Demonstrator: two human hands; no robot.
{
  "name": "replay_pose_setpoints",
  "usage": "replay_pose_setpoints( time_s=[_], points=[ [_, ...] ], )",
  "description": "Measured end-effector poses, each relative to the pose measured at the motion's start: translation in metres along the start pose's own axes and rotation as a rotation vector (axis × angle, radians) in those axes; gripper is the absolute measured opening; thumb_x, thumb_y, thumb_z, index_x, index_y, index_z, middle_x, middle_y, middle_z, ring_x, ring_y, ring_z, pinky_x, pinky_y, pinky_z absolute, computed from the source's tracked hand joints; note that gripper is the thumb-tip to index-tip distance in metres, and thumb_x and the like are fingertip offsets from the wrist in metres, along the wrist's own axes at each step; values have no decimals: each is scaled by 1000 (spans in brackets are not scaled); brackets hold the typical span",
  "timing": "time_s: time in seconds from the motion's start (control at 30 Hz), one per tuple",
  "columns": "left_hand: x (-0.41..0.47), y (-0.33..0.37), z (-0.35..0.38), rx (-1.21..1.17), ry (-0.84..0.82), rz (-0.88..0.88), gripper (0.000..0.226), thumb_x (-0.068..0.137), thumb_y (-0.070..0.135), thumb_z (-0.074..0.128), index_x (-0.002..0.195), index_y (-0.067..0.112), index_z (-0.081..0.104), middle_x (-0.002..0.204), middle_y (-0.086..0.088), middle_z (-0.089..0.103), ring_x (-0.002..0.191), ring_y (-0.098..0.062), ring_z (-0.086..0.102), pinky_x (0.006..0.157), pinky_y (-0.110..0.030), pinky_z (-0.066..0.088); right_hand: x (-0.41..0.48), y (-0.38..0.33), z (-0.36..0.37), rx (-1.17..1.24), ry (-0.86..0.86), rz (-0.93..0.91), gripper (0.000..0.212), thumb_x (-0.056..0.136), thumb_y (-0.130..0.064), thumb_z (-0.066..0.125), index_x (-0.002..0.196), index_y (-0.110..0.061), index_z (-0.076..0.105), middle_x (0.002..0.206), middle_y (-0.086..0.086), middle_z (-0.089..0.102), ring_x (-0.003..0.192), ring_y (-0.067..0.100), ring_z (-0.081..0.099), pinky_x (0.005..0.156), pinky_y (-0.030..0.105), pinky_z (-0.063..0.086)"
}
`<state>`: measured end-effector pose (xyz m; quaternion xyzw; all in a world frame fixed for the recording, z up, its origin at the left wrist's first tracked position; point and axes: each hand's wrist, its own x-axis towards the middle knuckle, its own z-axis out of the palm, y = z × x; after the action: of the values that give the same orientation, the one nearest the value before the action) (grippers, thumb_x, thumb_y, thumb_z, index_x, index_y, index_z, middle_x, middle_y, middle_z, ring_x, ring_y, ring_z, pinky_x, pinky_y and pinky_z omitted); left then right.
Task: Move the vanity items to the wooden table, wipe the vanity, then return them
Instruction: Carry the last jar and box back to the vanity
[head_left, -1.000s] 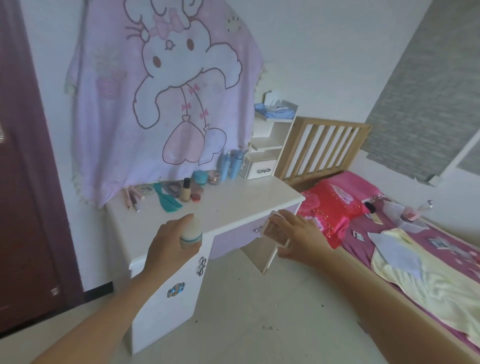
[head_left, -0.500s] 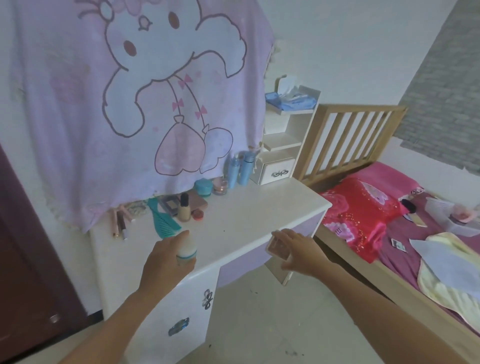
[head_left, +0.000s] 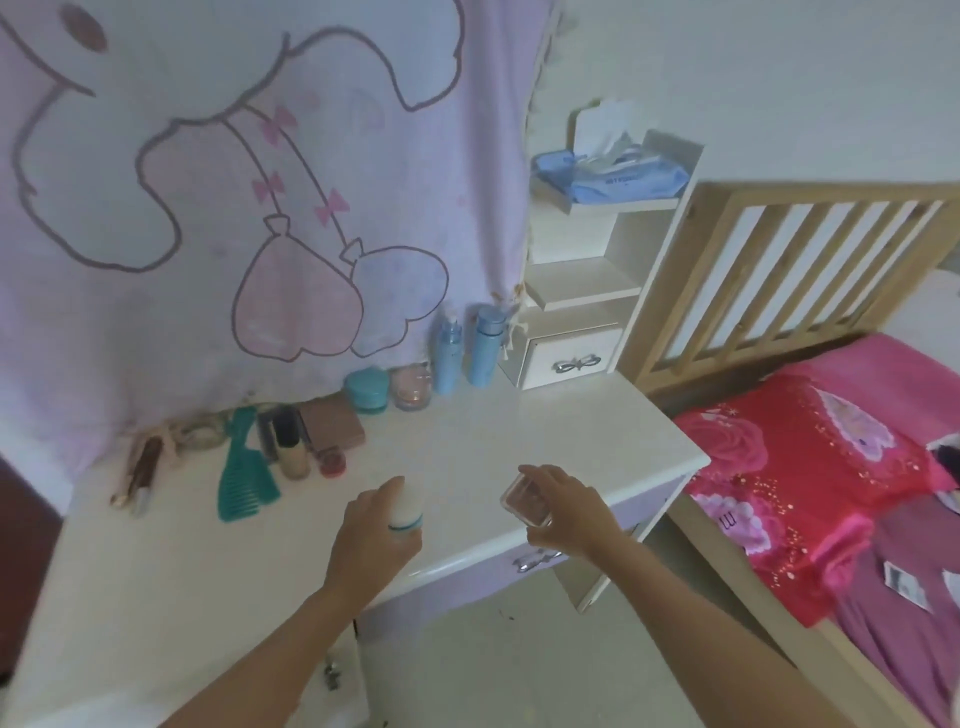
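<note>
- Two hands are over the front of the white vanity surface (head_left: 545, 431). The left hand (head_left: 371, 540) has its grip clamped round one white bottle with a teal band (head_left: 407, 512); the right hand (head_left: 569, 512) has its grip clamped on one small clear square case with a brownish inside (head_left: 525, 501).
- Both held things sit above the front edge of the surface, the bottle near the middle of that edge, the case toward the front right corner; whether either touches the surface cannot be told.
- Along the back edge, from left: a few slim tubes (head_left: 140, 470) lying flat (blurred, count unsure), one teal comb (head_left: 244, 475), one upright foundation bottle with a dark cap (head_left: 292, 449), one small red pot (head_left: 332, 462), one brown flat palette (head_left: 332, 423), one teal jar (head_left: 368, 389), one pinkish glass jar (head_left: 413, 387) and two blue bottles (head_left: 467, 348) standing side by side.
- At the back right corner stands one white shelf unit (head_left: 587, 291) with one small drawer; one blue wipes pack (head_left: 613, 179) lies on its top shelf.
- One pink cartoon cloth (head_left: 249, 171) hangs behind the surface.
- Against the picture half a second ago, both hands have come forward over the surface: then the right hand with the case hung off the front edge, now it is above it. The row at the back has stayed as it was.
</note>
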<state>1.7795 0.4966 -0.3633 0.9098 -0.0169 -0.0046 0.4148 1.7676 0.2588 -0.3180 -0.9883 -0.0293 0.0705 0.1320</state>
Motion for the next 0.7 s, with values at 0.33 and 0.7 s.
replay_pose_setpoints(
  time_s=[0.33,0.7],
  points=[
    [95,-17,40,64,65,-98,63,75,13,67,133,15,43,128,-12,47,118,-28,42,94,-34,37,114,7,30,61,-134,-47,74,74,-29,65,139,-29,29,140,-4,37,120,21,47,97,31,33],
    [194,-44,74,212,146,-52,80,37,8,87,108,7,49,86,-16,61,76,-38,60,54,-38,53,235,-6,42,-71,-239,-174,74,71,-25,66,137,-23,32,136,-2,40,119,24,37,92,33,33]
  ],
)
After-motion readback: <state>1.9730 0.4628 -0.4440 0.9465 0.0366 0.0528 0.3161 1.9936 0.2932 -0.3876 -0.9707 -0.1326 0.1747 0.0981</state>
